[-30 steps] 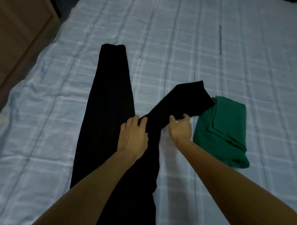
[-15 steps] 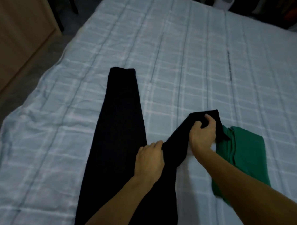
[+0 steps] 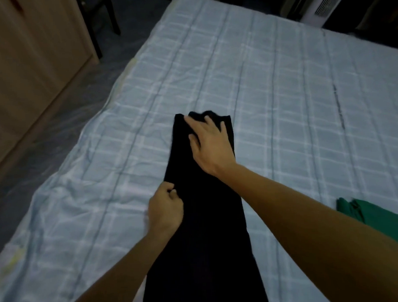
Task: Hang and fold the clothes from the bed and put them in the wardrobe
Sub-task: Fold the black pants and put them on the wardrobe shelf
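The long black cloth trousers (image 3: 203, 219) lie on the checked pale-blue bed (image 3: 282, 101). The right hand (image 3: 210, 142) presses flat near the hems; the left hand (image 3: 165, 210) pinches the edge. She should match the hems first, then smooth.

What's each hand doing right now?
Left hand: pinching the edge of the black trousers.
Right hand: open, fingers spread flat on the trousers.

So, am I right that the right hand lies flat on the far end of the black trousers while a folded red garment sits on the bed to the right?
Not quite: the folded garment is green, not red, as the head view shows. The rest holds: the right hand lies flat on the far end of the black trousers, on the bed.
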`<action>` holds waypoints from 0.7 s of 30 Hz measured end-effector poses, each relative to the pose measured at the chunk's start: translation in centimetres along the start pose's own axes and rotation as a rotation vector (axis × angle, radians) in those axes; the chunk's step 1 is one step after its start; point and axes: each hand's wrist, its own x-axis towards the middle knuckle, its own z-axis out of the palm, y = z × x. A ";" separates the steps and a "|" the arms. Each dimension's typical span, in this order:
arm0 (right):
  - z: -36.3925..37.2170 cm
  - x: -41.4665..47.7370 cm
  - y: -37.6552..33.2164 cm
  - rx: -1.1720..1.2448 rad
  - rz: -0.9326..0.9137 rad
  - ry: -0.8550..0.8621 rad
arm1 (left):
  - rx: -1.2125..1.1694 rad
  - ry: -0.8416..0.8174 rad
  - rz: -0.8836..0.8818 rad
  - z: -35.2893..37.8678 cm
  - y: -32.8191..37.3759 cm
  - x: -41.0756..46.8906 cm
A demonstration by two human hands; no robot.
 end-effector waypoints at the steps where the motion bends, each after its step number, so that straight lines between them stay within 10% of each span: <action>1: 0.9 -0.8 0.7 0.008 -0.015 0.006 | 0.003 0.027 -0.003 -0.2 -0.7 0.0; 8: 4.3 -4.7 4.1 -0.029 0.221 -0.064 | -0.055 -0.083 0.010 0.2 -1.4 1.3; 13: 4.2 -7.6 2.6 -0.047 0.053 -0.052 | -0.031 0.189 0.141 -0.5 -0.6 1.0; 17: 4.5 -11.7 0.5 -0.017 -0.002 -0.095 | -0.292 -0.313 -0.277 -1.8 -1.2 -1.7; 21: 3.8 -16.5 0.0 0.000 0.046 -0.156 | -0.183 -0.678 -0.290 -4.1 -2.2 -7.2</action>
